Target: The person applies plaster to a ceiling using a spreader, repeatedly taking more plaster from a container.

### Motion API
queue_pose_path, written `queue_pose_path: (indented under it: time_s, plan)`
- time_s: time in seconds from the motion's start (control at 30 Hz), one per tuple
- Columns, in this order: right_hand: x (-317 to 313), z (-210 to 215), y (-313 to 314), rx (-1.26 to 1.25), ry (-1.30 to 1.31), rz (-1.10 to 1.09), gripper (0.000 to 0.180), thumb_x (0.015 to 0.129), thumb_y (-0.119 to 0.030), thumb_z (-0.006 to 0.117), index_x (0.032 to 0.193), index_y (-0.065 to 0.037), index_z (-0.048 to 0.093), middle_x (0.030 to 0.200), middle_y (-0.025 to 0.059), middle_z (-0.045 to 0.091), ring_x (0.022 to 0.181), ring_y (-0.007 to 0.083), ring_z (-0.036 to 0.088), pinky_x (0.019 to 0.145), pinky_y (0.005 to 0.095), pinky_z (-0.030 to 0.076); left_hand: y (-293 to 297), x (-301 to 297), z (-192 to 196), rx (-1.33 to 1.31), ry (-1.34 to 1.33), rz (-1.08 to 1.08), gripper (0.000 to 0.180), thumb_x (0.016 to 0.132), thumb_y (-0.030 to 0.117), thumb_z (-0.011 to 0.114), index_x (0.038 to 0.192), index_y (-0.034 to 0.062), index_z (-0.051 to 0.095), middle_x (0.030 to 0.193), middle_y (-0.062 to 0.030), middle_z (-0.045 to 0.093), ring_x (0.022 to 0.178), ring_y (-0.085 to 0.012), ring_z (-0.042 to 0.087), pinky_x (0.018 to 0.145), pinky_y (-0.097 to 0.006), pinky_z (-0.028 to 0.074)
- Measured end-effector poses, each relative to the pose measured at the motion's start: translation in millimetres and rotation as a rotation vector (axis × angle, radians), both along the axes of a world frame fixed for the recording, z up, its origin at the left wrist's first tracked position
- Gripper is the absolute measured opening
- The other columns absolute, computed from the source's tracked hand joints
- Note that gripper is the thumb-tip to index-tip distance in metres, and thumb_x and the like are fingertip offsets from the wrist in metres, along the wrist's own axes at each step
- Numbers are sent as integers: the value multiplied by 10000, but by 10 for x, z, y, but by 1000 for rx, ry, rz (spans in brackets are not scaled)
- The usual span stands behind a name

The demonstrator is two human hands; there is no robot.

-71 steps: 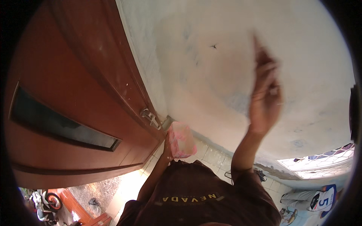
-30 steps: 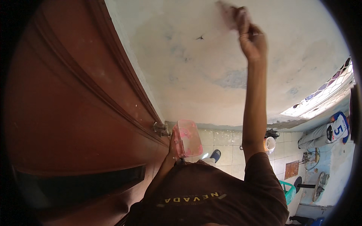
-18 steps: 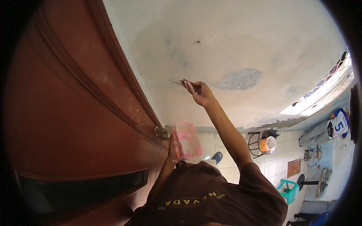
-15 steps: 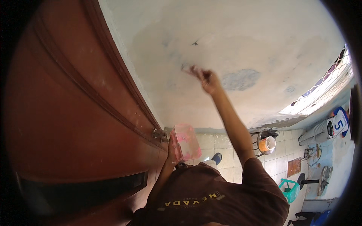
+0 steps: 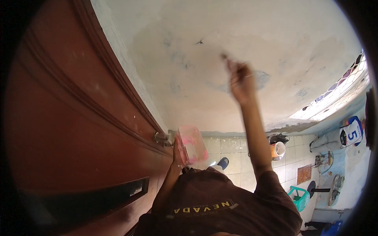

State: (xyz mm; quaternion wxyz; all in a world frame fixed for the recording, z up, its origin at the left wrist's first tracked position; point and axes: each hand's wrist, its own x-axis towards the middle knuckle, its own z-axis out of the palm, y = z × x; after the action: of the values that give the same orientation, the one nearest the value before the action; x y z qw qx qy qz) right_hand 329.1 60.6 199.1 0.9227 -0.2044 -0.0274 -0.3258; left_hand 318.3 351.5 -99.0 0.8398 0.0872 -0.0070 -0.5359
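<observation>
In my left hand (image 5: 177, 151) I hold a translucent pink plastic tub (image 5: 200, 143) by its side, low beside the door's knob. White paste-like smears show inside it. My right hand (image 5: 242, 78) is raised in front of the pale plastered wall (image 5: 157, 94), its fingers curled and blurred by motion. Something thin seems to stick out past the fingertips; I cannot make out what, or whether it touches the wall. Behind that hand lies a bare grey patch (image 5: 262, 78), partly covered by it. A small dark mark (image 5: 199, 42) sits higher on the wall.
A red-brown door (image 5: 78, 118) with a metal knob (image 5: 160, 137) stands close at left. At right are a white-and-orange bucket (image 5: 278, 149), a green plastic stool (image 5: 300, 198), a grated window (image 5: 334, 92) and a person in a white-and-blue shirt (image 5: 351, 133). A dark slipper (image 5: 223, 163) shows on the tiled floor.
My right hand has swept to the right across the wall, now in front of the grey patch. The tub stays in my left hand, and the view has shifted slightly.
</observation>
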Motion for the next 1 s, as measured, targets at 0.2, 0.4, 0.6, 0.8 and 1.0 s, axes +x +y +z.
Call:
queue_pose_path:
  time_s: [0.2,0.4,0.6,0.8,1.0]
  plan:
    - [879,-1386,713,340,395,361,352,991,17,363,1199,294,417,1382,404,464,1294,454,547,1108,403,555,-133,-52,-44,72,-7,36,771,996,702,436,1548,165,396,1461,-100,527,1321,-305,540,1062,-524,499]
    - [819,72,22,-395,83,165,328,1036,31,396,1278,249,441,1333,299,548,1192,299,601,1045,340,575,-64,-185,495,204,-123,218,754,1005,680,445,1550,162,394,1458,-102,532,1310,-308,551,1059,-535,497]
    - [-354,1700,-529,111,-684,359,425,945,130,406,1364,180,455,1417,316,497,1273,364,563,1054,429,577,-121,-69,114,97,12,84,501,999,553,520,1277,143,592,1168,-85,667,1036,-307,673,816,-578,574]
    - [-90,49,150,129,-384,381,429,1034,-10,418,1403,205,378,1503,359,410,1290,368,571,1128,402,530,87,-162,682,185,-115,267,659,1039,617,448,1468,118,487,1359,-84,603,1206,-267,612,1009,-477,531]
    - [828,-1828,924,167,325,424,248,1030,-40,395,971,175,504,1332,410,524,1233,420,599,1071,355,580,43,-106,131,118,-68,162,672,1031,633,453,1463,119,486,1355,-85,599,1220,-259,599,1011,-465,535]
